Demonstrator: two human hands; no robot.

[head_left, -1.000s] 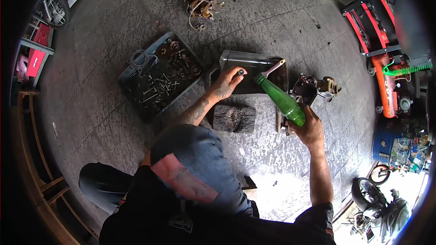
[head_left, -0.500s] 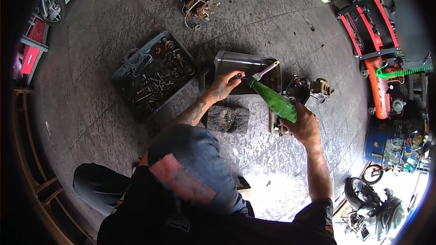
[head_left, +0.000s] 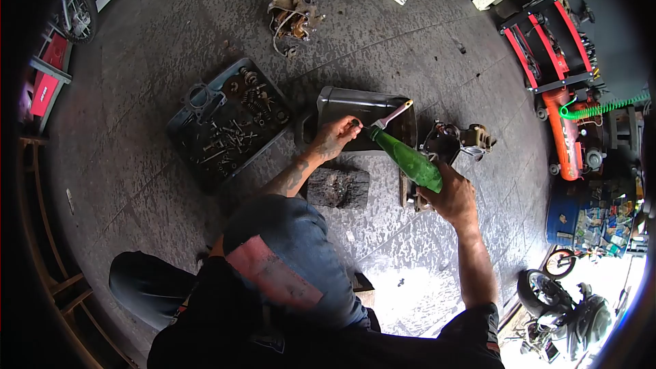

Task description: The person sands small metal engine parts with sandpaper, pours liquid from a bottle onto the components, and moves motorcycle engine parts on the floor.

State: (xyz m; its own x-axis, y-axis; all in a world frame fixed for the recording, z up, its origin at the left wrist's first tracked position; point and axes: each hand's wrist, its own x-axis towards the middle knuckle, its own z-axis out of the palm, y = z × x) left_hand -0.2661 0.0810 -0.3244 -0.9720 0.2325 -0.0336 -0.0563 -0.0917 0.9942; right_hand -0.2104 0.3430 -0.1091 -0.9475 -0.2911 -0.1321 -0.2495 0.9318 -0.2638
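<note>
Far left, a wooden rack (head_left: 37, 219) climbs the edge, with a spoked wheel (head_left: 78, 15) and a red panel (head_left: 45, 94) above it. Coming in: a shallow blue-grey tray (head_left: 190, 141), slanted on the rough, blotchy floor, loaded with shiny bolts (head_left: 229, 138), coiled springs (head_left: 258, 104) and a ring-shaped metal frame (head_left: 199, 100). Up top, a lumpy, brown-stained engine part (head_left: 294, 24).

Now the left hand (head_left: 337, 138), fingers pinched together on a small dark piece (head_left: 356, 124), too small to make out, right over the dark, smooth-sided pan (head_left: 345, 104). Below sits a coarse, charred-looking block (head_left: 338, 188), wedged between pan and knee, and there's a red patch (head_left: 275, 270) on the worn denim (head_left: 287, 229). A brush (head_left: 394, 115) lies aslant across the pan, yellow-tipped, crowding the bottle's neck.

And here's the green bottle (head_left: 404, 159), glassy and tapering, tilted with its mouth just beside the left fingertips, its base wrapped firmly by the right hand (head_left: 452, 195). Close by that hand, another hollow metal casting (head_left: 443, 140) on the floor.

Farther right, well clear: a red-framed cart (head_left: 557, 41), a rounded orange tank (head_left: 562, 140), a springy green hose (head_left: 605, 108), and a motorbike (head_left: 581, 318) in the glare.
</note>
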